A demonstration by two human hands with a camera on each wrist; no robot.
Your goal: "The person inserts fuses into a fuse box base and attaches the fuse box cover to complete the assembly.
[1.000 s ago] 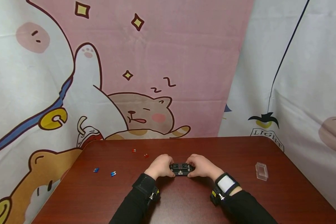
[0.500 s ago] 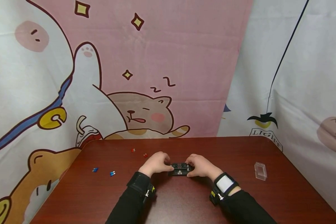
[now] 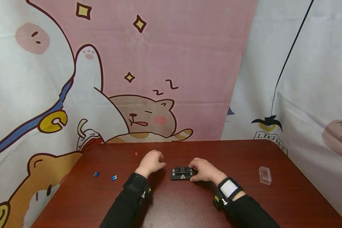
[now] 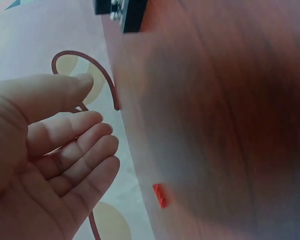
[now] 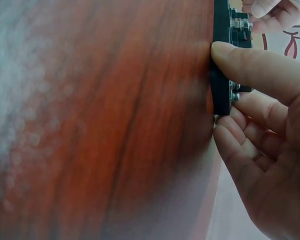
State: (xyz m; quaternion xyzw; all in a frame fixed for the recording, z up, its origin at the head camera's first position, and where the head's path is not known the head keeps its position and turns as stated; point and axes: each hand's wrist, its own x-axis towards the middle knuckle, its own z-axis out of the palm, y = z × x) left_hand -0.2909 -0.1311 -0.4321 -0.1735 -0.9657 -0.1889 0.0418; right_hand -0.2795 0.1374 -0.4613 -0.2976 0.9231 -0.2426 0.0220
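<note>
A black fuse block with metal screw terminals lies on the brown table. My right hand grips its right end; in the right wrist view the thumb lies along the base and the fingers are at the end. To the left of the block, my left hand is in the air with nothing in it, fingers loosely bent, as the left wrist view shows. A small red blade fuse lies on the table below that hand. Another red fuse shows farther back.
Two small blue blade fuses lie apart at the left of the table. Toward the right edge stands a small clear plastic box. A printed cloth hangs behind the table's back edge.
My left hand has let go of the fuse block's left end and moved left and back, now covering one red fuse in the head view. The right hand keeps its grip.
</note>
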